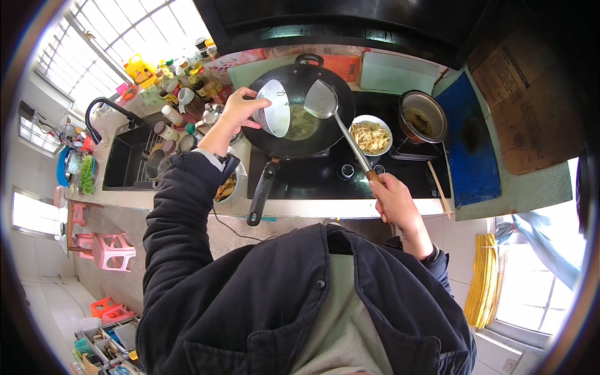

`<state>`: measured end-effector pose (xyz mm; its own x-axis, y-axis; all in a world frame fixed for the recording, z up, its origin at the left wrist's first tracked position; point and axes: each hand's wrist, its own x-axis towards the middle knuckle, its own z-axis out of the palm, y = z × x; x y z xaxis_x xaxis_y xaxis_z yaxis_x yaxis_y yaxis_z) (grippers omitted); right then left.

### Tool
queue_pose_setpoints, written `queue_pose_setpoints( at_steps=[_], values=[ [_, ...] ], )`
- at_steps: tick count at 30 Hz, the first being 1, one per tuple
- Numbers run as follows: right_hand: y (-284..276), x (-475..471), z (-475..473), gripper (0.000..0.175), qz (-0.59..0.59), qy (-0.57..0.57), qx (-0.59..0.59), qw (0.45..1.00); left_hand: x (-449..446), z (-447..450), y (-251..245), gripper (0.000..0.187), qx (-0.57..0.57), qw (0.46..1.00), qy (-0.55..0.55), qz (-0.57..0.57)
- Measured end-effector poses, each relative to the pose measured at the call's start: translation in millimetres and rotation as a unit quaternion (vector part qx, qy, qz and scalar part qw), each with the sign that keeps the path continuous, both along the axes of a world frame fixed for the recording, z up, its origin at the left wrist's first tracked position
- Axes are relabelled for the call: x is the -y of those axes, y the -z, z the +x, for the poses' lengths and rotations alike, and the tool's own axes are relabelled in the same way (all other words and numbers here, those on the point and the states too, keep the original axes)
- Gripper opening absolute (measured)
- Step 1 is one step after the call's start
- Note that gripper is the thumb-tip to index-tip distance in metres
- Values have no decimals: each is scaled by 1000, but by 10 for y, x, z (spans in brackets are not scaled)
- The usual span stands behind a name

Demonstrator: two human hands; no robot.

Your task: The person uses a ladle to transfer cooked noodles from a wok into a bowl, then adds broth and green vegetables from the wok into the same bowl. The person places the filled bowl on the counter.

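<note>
My left hand [240,111] grips a white bowl [277,110], tipped on its side over the left part of a dark wok [328,145]. Some liquid [302,126] lies in the wok's bottom. The wooden grip of a metal wok spatula [354,145] is in my right hand [393,199]; its blade is held over the wok, to the right of the bowl. Close to the wok's right side, a white bowl of pale sliced food [370,136] rests on the black cooktop [309,180]. The wok's long handle [262,192] points towards me.
A metal pot with liquid [423,116] stands at the cooktop's right, with chopsticks [439,190] in front. Bottles and jars [187,84] crowd the back left beside the black sink [126,161]. A bowl of browned food [227,188] sits beneath my left forearm. Cardboard [525,103] leans at the right.
</note>
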<state>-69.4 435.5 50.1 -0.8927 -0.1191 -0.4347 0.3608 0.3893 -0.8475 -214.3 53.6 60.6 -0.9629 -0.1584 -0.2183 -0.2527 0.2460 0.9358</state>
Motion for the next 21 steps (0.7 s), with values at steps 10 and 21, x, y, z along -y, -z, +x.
queue_pose_setpoints(
  at_steps=[10,21],
  values=[
    [91,231,-50,28,-65,-13,-12,998,-135,21,-15,62,-5,999,-22,-28],
    [83,198,-14,24,-121,-25,-3,992,-153,91,-61,64,0,998,-44,-39]
  ],
)
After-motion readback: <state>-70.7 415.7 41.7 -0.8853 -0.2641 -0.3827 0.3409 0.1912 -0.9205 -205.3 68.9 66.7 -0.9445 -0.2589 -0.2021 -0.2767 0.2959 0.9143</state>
